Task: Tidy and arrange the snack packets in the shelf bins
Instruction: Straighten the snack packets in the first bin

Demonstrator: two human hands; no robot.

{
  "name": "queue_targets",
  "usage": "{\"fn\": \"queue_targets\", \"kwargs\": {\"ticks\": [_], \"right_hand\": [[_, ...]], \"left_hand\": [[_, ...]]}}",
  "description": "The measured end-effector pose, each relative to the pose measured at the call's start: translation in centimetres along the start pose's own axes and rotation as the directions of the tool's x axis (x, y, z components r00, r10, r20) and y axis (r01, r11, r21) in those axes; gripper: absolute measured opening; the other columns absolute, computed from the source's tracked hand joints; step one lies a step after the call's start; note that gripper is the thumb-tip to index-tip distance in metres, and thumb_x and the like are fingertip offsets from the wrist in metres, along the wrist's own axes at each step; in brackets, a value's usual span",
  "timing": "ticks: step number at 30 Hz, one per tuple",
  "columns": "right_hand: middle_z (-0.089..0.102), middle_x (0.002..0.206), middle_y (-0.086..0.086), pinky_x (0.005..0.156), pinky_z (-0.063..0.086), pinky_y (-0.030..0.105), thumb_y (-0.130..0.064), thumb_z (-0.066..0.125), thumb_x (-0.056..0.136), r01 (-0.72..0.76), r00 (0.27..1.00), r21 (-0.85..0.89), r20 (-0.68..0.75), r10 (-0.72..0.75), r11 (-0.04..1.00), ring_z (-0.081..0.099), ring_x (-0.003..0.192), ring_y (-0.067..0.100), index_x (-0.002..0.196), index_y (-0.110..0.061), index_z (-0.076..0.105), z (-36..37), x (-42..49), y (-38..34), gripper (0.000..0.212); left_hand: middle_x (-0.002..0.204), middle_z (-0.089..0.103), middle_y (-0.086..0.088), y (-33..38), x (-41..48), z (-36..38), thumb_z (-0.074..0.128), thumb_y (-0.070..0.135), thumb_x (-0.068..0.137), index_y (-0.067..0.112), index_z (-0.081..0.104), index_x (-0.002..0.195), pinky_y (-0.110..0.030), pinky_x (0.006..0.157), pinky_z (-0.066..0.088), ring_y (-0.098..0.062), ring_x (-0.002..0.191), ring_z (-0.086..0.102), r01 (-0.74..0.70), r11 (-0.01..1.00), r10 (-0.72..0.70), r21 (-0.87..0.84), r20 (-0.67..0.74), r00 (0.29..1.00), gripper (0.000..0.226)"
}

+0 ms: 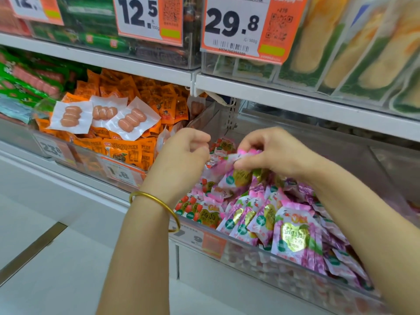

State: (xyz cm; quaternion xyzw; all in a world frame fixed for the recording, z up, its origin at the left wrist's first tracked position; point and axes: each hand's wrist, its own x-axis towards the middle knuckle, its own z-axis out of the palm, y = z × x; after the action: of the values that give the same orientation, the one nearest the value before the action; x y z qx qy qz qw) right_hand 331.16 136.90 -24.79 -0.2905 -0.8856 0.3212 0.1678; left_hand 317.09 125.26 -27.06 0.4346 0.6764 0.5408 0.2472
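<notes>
A clear shelf bin (261,255) holds several pink and purple jelly packets (293,237), with strawberry-printed ones (193,208) at its left side. Both hands hover over the back of this bin. My right hand (272,151) pinches a pink packet (241,155) between thumb and fingers. My left hand (186,153), with a gold bangle on the wrist, is curled just left of it, fingertips at the packet's blurred edge; whether it grips it is unclear.
The bin to the left holds orange sausage packets (136,151) with three clear sausage packs (104,117) on top. Green packets (27,78) lie far left. An upper shelf (295,98) carries clear bins and price tags (241,26). White floor lies below left.
</notes>
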Motion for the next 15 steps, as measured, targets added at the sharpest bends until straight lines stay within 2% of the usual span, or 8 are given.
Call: {"fn": "queue_targets", "kwargs": {"ticks": [3, 5, 8, 10, 12, 14, 15], "right_hand": [[0.061, 0.056, -0.009, 0.054, 0.045, 0.013, -0.014, 0.078, 0.072, 0.009, 0.961, 0.204, -0.272, 0.048, 0.979, 0.055, 0.052, 0.0, 0.068, -0.018, 0.064, -1.1, -1.5, 0.6, 0.015], [0.063, 0.052, -0.011, 0.052, 0.047, 0.013, -0.01, 0.076, 0.073, 0.053, 0.925, 0.295, -0.374, 0.064, 0.954, 0.059, 0.05, 0.0, 0.068, -0.019, 0.064, -1.6, -2.8, 0.7, 0.016], [0.066, 0.055, -0.007, 0.054, 0.052, 0.017, -0.009, 0.076, 0.072, 0.068, 0.896, 0.249, -0.442, 0.051, 0.966, 0.063, 0.054, 0.006, 0.065, -0.019, 0.063, -1.9, -4.8, 1.1, 0.018], [0.064, 0.053, -0.01, 0.053, 0.049, 0.015, -0.01, 0.077, 0.072, 0.06, 0.875, 0.218, -0.482, 0.053, 0.974, 0.061, 0.052, 0.003, 0.066, -0.019, 0.063, -1.9, -6.1, 1.2, 0.018], [0.06, 0.049, -0.012, 0.05, 0.044, 0.01, -0.009, 0.076, 0.072, 0.054, 0.859, 0.232, -0.507, 0.073, 0.971, 0.055, 0.048, -0.003, 0.066, -0.018, 0.062, -2.0, -7.3, 1.3, 0.018], [0.06, 0.052, -0.007, 0.051, 0.045, 0.011, -0.01, 0.077, 0.069, 0.044, 0.844, 0.291, -0.522, 0.12, 0.956, 0.056, 0.05, 0.001, 0.066, -0.017, 0.063, -2.3, -8.4, 1.3, 0.016], [0.061, 0.054, -0.003, 0.05, 0.048, 0.014, -0.012, 0.077, 0.065, 0.049, 0.84, 0.375, -0.516, 0.165, 0.926, 0.059, 0.051, 0.005, 0.065, -0.016, 0.064, -2.5, -8.9, 1.3, 0.014]], "left_hand": [[0.109, 0.061, 0.004, 0.0, 0.0, 0.1, 0.047, 0.012, 0.094, 0.029, 0.054, 0.103, -0.041, 0.095, 0.048, -0.015, 0.106, 0.06, -0.007, 1.0, 0.007, -0.016, 0.001, 1.0, 0.02], [0.106, 0.061, 0.005, 0.1, 0.1, 0.2, 0.046, 0.011, 0.094, 0.028, 0.054, 0.103, -0.041, 0.095, 0.048, -0.016, 0.104, 0.06, -0.012, 1.0, 0.012, -0.01, 0.004, 1.0, 0.02], [0.106, 0.06, 0.002, 0.1, 0.1, 0.6, 0.044, 0.009, 0.095, 0.025, 0.053, 0.102, -0.04, 0.095, 0.049, -0.014, 0.103, 0.061, -0.016, 0.999, 0.015, 0.035, 0.022, 1.0, 0.02], [0.109, 0.061, -0.002, 0.0, 0.1, 1.0, 0.042, 0.006, 0.095, 0.022, 0.054, 0.102, -0.039, 0.094, 0.05, -0.014, 0.101, 0.061, 0.001, 0.997, -0.003, 0.072, 0.038, 0.999, 0.021], [0.119, 0.06, -0.008, -0.3, 0.2, 1.6, 0.041, 0.004, 0.095, 0.016, 0.059, 0.108, -0.036, 0.094, 0.048, -0.021, 0.104, 0.06, 0.024, 0.977, -0.039, 0.211, 0.068, 0.997, 0.025], [0.127, 0.055, -0.013, -0.8, 0.4, 2.4, 0.04, 0.002, 0.094, 0.01, 0.058, 0.12, -0.033, 0.09, 0.046, -0.028, 0.109, 0.056, 0.019, 0.89, -0.095, 0.455, 0.145, 0.985, 0.032], [0.128, 0.054, -0.015, -1.0, 0.5, 2.9, 0.039, 0.001, 0.093, 0.007, 0.056, 0.122, -0.033, 0.087, 0.046, -0.031, 0.108, 0.055, -0.002, 0.832, -0.127, 0.554, 0.195, 0.973, 0.034]]}}
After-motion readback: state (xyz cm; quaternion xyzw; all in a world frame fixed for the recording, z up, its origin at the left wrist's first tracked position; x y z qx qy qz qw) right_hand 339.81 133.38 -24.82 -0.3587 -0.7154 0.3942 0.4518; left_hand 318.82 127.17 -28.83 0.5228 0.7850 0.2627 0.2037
